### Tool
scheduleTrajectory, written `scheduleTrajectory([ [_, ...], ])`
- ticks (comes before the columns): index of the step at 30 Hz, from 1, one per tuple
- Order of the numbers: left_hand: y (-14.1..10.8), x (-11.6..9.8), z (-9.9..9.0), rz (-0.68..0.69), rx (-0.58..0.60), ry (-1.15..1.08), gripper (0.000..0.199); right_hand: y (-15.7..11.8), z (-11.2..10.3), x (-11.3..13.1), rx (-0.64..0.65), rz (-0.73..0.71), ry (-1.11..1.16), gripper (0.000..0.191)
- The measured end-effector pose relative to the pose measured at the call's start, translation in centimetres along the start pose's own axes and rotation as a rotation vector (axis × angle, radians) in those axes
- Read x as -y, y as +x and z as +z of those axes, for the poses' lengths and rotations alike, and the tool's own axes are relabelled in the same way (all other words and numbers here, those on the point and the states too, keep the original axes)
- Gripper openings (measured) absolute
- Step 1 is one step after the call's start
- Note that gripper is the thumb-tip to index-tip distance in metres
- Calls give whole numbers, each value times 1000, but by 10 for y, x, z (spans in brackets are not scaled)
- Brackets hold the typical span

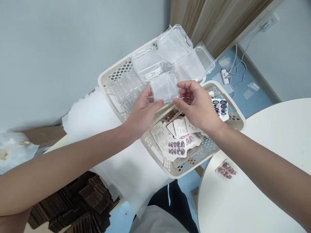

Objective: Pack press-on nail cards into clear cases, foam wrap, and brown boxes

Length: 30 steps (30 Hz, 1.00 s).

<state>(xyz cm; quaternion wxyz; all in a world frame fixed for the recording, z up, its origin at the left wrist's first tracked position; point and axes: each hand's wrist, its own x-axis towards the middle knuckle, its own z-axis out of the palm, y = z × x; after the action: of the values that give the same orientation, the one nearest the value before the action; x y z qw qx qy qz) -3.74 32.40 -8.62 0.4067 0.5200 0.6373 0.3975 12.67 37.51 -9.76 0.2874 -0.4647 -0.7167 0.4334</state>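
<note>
A pale blue-grey wall (73,48) is standing beyond the hands, with wood-grain panelling (209,22) rising past the right hand. Beside and below that hand, 1 round white table (262,145) is spreading outward, and blue floor (257,97) is showing between it and the wall, where white cables (239,69) are trailing from an outlet (269,22).

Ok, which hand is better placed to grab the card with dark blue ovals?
Likely the right hand: it is beside that card, while the left hand is across the clear case. Both hold the case, so the right would have to release first.
</note>
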Motion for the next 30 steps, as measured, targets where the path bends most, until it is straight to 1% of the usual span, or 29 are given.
scheduleTrajectory([
  [2,-1,-9,0,-21,86,-26,33,0,4,-4,-21,13,68,32],
  [3,-3,-13,0,-26,104,-23,33,-1,5,-4,-38,20,93,32],
  [6,-12,-21,3,-1,43,34,35,-11,3,0,-85,46,135,38],
  [7,-16,-24,5,8,30,46,36,-17,1,4,-91,51,144,40],
  [9,-26,-32,10,8,47,36,38,-32,-8,11,-93,55,163,42],
  [12,-43,-52,23,-37,135,-73,38,-62,-27,22,-121,73,194,45],
  [15,-64,-73,44,-86,197,-238,38,-102,-50,30,-175,129,222,46],
  [17,-82,-83,62,-113,211,-317,38,-133,-67,35,-208,180,241,46],
  [20,-111,-93,91,-138,236,-348,36,-185,-94,39,-256,245,284,46],
  [23,-143,-102,119,-171,299,-337,36,-241,-118,43,-302,292,332,45],
  [26,-174,-110,145,-247,465,-309,46,-297,-137,44,-330,343,344,42],
  [27,-184,-112,153,-256,529,-290,46,-315,-141,44,-333,368,351,41],
  [30,-212,-115,174,-260,724,-233,32,-363,-147,38,-379,447,383,36],
])
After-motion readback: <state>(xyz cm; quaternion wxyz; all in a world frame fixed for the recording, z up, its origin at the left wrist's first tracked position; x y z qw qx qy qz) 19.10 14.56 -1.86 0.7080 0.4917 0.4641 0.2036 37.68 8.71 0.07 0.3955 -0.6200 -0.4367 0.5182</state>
